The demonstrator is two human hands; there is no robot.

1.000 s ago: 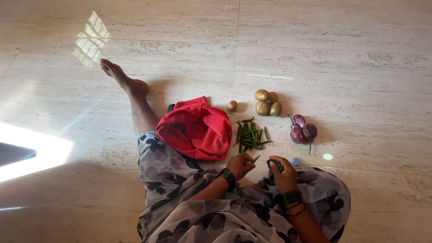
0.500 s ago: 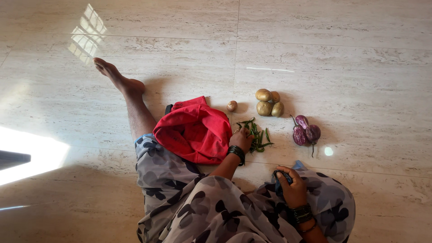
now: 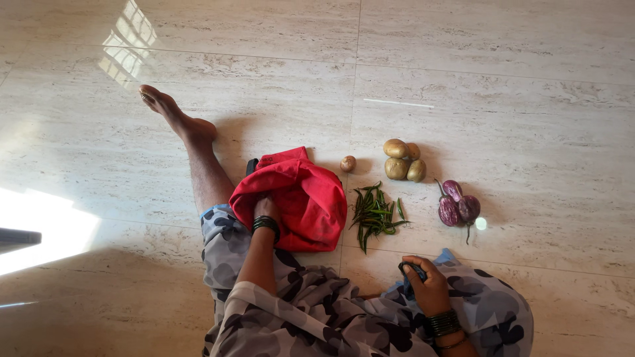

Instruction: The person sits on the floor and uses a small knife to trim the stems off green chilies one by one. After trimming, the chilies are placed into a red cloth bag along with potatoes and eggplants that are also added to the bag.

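Note:
I sit on a pale stone floor in a grey flower-print garment. My left hand (image 3: 265, 207) reaches into the near edge of a red cloth bag (image 3: 301, 198); its fingers are hidden in the cloth, so I cannot tell what they hold. My right hand (image 3: 423, 277) rests on my right knee, closed around a small dark object (image 3: 409, 269). A pile of green chillies (image 3: 374, 213) lies on the floor between the bag and my right hand.
Three potatoes (image 3: 403, 160) lie beyond the chillies, with a small brown onion (image 3: 348, 163) to their left. Purple aubergines (image 3: 458, 205) lie to the right. My bare left leg and foot (image 3: 173, 114) stretch out to the far left of the bag.
My left hand left the chillies and moved left into the red bag. My right hand stayed on my knee with the dark object.

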